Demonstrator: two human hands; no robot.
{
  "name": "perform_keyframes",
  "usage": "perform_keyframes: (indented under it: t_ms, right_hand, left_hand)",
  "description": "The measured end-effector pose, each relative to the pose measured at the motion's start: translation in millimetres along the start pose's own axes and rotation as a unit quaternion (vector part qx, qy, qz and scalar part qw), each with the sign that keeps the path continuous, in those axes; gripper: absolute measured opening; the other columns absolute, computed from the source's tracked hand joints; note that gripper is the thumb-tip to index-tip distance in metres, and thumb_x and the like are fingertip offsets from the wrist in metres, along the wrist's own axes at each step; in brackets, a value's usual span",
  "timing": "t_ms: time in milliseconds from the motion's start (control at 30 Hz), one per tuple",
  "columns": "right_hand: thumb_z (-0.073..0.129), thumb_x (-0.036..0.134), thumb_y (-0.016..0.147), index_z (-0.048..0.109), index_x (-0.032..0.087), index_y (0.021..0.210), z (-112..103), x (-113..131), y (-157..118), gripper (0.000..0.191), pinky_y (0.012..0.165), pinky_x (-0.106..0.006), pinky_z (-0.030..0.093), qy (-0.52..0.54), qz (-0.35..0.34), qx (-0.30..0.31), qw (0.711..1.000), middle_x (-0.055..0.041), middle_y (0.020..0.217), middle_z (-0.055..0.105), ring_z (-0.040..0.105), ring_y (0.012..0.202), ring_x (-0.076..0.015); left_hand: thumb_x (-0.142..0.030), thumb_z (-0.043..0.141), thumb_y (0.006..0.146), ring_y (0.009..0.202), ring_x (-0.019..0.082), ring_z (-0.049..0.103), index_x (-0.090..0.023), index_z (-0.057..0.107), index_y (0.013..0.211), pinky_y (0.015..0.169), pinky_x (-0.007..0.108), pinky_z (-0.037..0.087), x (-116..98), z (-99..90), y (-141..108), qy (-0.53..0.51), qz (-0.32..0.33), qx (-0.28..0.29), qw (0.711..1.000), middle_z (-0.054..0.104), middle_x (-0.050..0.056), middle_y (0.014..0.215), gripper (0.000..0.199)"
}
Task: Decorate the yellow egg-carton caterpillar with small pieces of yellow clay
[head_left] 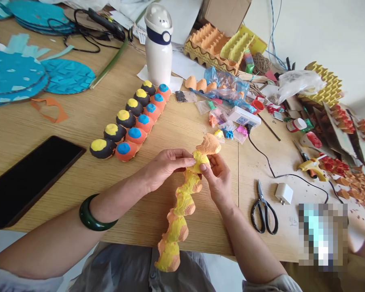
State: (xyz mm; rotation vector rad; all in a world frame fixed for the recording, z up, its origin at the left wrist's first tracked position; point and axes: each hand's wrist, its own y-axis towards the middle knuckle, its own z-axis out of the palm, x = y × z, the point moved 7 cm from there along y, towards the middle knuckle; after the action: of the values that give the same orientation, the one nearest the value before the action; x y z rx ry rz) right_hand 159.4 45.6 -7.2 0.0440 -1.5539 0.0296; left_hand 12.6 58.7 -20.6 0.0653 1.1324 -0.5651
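Observation:
A strip of orange egg carton (182,200) slants from the table edge up to my fingers, its lower end hanging over my lap. Yellow clay covers much of its side, while the cup at the far end is bare orange. My left hand (167,166) pinches the yellow part near that far end with thumb and fingertips. On the other side, my right hand (217,178) grips the same strip, its thumb pressed on the yellow clay. Beyond my left hand lie two painted-looking cup rows: black cups with yellow tops (124,118) and orange cups with blue tops (143,119).
A phone (33,178) lies at left, near blue discs (12,75). A white bottle (159,52) stands behind the rows. Scissors (264,211), a charger (284,193), a power strip (244,117) and a glue gun (313,168) are on the right. Egg trays (214,48) sit behind.

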Motion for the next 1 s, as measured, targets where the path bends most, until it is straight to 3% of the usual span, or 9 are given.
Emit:
perform_keyframes:
  t_ms: [100,267,467,700,1000]
  right_hand:
    - [0.082,0.053,0.083,0.068,0.025,0.116,0,-1,0,0.046,0.083,-0.037,0.063,-0.001,0.007,0.000,1.000,-0.0092,0.120,0.076,0.072,0.108,-0.0255]
    - [0.083,0.051,0.083,0.068,0.025,0.116,0,-3,0,0.044,0.094,-0.040,0.061,0.009,0.013,0.003,1.000,-0.0087,0.122,0.076,0.071,0.111,-0.0257]
    - [0.081,0.055,0.083,0.068,0.025,0.115,-1,-6,0,0.046,0.092,-0.041,0.062,0.007,0.025,0.001,1.000,-0.0084,0.118,0.076,0.072,0.111,-0.0265]
    - [0.081,0.056,0.082,0.068,0.026,0.117,1,-10,0,0.048,0.084,-0.037,0.062,-0.001,0.016,0.012,1.000,-0.0077,0.114,0.077,0.072,0.104,-0.0250]
    - [0.083,0.056,0.081,0.068,0.025,0.116,3,-5,-2,0.049,0.096,-0.042,0.060,0.005,0.019,0.008,1.000,-0.0089,0.120,0.077,0.071,0.111,-0.0272]
  left_hand:
    - [-0.034,0.080,0.084,0.088,0.017,0.066,-0.022,0.081,0.091,0.082,0.028,0.047,-2,5.4,-1,0.004,0.002,0.031,1.000,0.077,0.001,0.092,0.014]
    - [-0.035,0.080,0.083,0.088,0.019,0.067,-0.020,0.080,0.097,0.080,0.029,0.049,2,11.9,-3,-0.029,-0.045,0.080,0.995,0.076,0.005,0.095,0.021]
    - [-0.031,0.081,0.079,0.086,0.022,0.071,-0.016,0.079,0.090,0.078,0.030,0.050,6,12.7,-1,-0.093,-0.088,0.079,0.989,0.077,0.007,0.091,0.019]
    - [-0.024,0.077,0.075,0.078,0.018,0.066,-0.018,0.079,0.085,0.077,0.030,0.048,11,12.7,1,-0.119,-0.120,0.087,0.982,0.072,0.003,0.080,0.011]
    - [-0.020,0.069,0.068,0.078,0.019,0.060,-0.019,0.075,0.075,0.070,0.030,0.044,12,10.6,2,-0.136,-0.139,0.095,0.976,0.072,0.005,0.083,0.009]
